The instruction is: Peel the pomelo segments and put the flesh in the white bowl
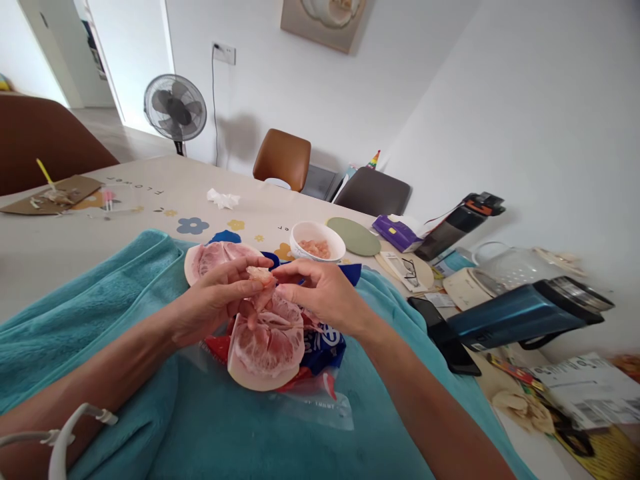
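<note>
Between my two hands is a pinkish pomelo segment, held up over the cut fruit. My left hand grips it from the left, thumb and fingers closed around it. From the right, my right hand pinches at the same segment with thumb and forefinger. Just below lies an opened pomelo half with thick pale rind and pink flesh. Behind my left hand rests another pomelo piece. Both lie on a red and blue plastic bag. Beyond my right hand, a white bowl contains peeled pink pulp.
A teal towel covers the near table. At right are a phone, a blue thermos, a dark bottle and a purple tissue pack. A green mat lies beside the bowl. Crumpled tissue sits farther back.
</note>
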`<state>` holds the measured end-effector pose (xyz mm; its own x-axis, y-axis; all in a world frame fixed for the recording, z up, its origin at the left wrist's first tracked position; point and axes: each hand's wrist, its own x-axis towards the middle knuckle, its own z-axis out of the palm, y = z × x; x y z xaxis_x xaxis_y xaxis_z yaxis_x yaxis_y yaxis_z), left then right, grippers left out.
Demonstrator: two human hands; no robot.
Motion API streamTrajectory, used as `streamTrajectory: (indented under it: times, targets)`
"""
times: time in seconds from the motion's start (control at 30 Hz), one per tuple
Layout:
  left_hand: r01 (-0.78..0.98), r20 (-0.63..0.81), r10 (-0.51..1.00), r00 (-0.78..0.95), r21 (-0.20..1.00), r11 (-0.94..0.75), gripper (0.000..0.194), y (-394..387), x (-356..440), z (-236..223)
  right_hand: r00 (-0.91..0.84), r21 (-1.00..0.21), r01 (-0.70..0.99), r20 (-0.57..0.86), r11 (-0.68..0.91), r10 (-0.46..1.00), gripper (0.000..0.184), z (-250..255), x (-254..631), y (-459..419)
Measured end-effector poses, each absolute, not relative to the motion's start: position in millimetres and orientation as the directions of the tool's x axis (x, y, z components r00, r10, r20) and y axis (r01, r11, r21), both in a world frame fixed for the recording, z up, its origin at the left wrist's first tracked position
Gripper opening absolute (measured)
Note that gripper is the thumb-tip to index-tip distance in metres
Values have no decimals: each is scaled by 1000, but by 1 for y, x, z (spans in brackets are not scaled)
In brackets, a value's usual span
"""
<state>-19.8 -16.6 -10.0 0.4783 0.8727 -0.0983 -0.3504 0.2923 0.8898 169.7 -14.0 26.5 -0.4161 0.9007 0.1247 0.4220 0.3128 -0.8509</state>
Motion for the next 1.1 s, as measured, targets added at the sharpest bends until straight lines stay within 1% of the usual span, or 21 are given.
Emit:
streamTrajectory:
  times: [0.07,0.17,0.27,0.4,0.53,0.6,0.67,0.73,0.8,0.83,0.9,1.0,1.07,1.1]
  targets:
    - [-338,-97,869,485,896,289,33,-17,-20,-10,-406,-882,389,97,268,909,16,23,168,-13]
    - [-318,-86,853,515,905,283,22,-16,-20,-12,-349,-904,371,77,214,934,10,19,167,-13]
    - [-308,-69,845,530,913,267,14,-15,-22,-15,-329,-896,393,73,207,942,11,19,167,-14]
    - [-305,-66,866,495,921,244,14,-15,-22,-16,-347,-848,451,120,277,930,10,23,171,-16]
    - [-296,-75,876,476,924,241,14,-13,-22,-16,-400,-755,544,151,367,904,13,31,172,-18]
    - [-305,-79,894,442,923,233,12,-11,-23,-17,-416,-726,564,161,393,895,14,34,173,-18]
    - [-319,-88,912,402,920,230,12,-9,-25,-17,-402,-735,552,178,394,898,14,37,174,-16]
    - [-330,-96,921,377,916,230,12,-7,-26,-16,-366,-782,506,189,365,911,14,38,176,-13]
    - [-327,-99,927,362,918,225,16,-6,-26,-14,-304,-819,471,197,327,932,14,39,179,-7]
    - [-322,-99,929,357,920,222,17,-6,-26,-13,-266,-820,474,215,322,940,14,40,181,-4]
    - [-308,-106,928,357,925,223,19,-6,-26,-13,-184,-781,520,293,346,938,12,44,185,4]
    - [-296,-118,930,347,927,228,20,-6,-25,-14,-84,-656,629,477,418,875,10,48,193,21]
    - [-283,-116,930,348,933,223,21,-6,-24,-16,-31,-542,721,597,431,802,16,46,199,35]
    - [-276,-111,928,355,936,217,21,-6,-24,-17,-37,-472,782,618,407,786,21,44,202,43]
